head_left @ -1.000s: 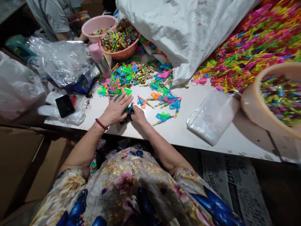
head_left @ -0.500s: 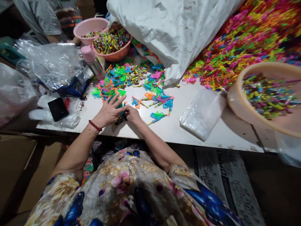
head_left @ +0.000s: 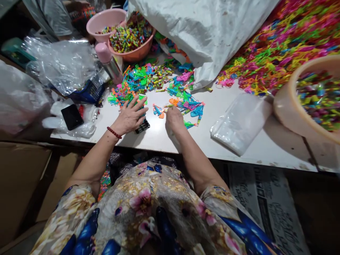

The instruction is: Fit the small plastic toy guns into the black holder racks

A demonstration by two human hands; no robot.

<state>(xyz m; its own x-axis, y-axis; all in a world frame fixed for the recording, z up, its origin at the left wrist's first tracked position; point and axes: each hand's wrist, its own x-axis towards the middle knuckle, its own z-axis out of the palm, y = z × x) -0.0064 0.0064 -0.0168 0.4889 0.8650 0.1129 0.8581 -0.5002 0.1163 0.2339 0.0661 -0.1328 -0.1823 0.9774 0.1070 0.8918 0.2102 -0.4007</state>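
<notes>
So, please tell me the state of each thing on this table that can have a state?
left hand: flat, fingers spread, on a small black grid piece
right hand: fingers curled at the loose toy pieces
phone: screen dark, lying flat
pink-capped bottle: capped, tilted
orange basin: full
white sack: mouth open

Your left hand (head_left: 130, 117) lies flat on the table (head_left: 186, 141), on top of a small grid piece (head_left: 142, 126). Your right hand (head_left: 174, 118) is just to its right, touching the little toy guns (head_left: 190, 108). A flat bag (head_left: 240, 122) lies further right, and a big bowl (head_left: 281, 106) sits past it. Behind your hands two bowls (head_left: 127, 35) stand by a bottle (head_left: 108, 63). A phone (head_left: 72, 117) lies at your left.
</notes>
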